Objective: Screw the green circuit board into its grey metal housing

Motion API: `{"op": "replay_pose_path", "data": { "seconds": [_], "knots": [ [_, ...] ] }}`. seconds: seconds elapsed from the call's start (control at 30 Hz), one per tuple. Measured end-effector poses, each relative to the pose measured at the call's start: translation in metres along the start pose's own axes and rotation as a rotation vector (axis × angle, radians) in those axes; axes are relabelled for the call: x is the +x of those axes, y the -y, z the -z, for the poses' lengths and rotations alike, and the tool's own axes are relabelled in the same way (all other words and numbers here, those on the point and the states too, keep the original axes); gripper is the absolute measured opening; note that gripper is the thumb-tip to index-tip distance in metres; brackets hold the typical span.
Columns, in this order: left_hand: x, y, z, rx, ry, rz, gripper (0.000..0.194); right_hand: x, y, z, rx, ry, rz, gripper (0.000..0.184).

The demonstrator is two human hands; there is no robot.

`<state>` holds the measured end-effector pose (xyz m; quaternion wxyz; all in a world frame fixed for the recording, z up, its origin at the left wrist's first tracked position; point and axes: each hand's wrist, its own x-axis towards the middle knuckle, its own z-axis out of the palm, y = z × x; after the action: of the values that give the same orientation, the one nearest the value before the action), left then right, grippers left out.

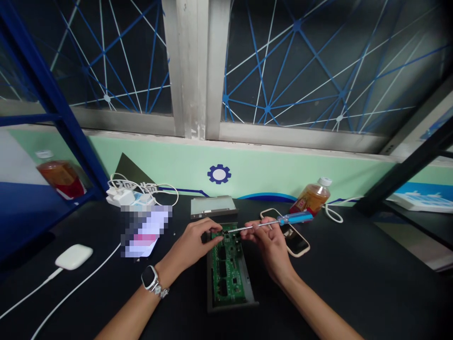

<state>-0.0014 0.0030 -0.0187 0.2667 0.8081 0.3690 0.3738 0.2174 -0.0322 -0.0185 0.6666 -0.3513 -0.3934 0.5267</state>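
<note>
A green circuit board [231,267] lies in an open grey metal casing [252,289] on the black table in front of me. My right hand [272,246] is closed around the shaft of a screwdriver [295,218], whose clear blue handle points to the right. The screwdriver's tip reaches the far end of the board, close to the fingers of my left hand [193,243]. Thumb and fingers of that hand pinch near a small dark part there, too small to name. A watch and a bracelet are on my left wrist.
Behind the casing lies a grey metal cover [213,208]. A phone [295,240] and a drink bottle [313,196] stand to the right. Leftward are a power strip [129,196] with cables, a blurred-out phone-like item [146,233] and a white charging case [74,256].
</note>
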Motion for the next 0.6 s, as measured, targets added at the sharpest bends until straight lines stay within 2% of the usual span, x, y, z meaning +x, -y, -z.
{"op": "replay_pose_path", "data": {
  "seconds": [0.2, 0.33, 0.47, 0.6],
  "knots": [
    [0.001, -0.003, 0.002, -0.038, 0.035, 0.01, 0.014, 0.0, -0.002, 0.0, 0.013, -0.007, -0.005, 0.034],
    [0.002, 0.005, 0.028, 0.047, 0.039, -0.001, 0.013, 0.004, -0.002, 0.005, 0.016, -0.066, -0.007, 0.035],
    [-0.005, 0.034, 0.062, 0.196, 0.068, 0.056, 0.013, 0.006, -0.003, 0.008, 0.005, -0.083, -0.028, 0.038],
    [-0.018, 0.069, 0.076, 0.275, 0.095, 0.173, 0.01, 0.005, -0.005, 0.008, -0.012, -0.065, -0.029, 0.038]
  ]
}}
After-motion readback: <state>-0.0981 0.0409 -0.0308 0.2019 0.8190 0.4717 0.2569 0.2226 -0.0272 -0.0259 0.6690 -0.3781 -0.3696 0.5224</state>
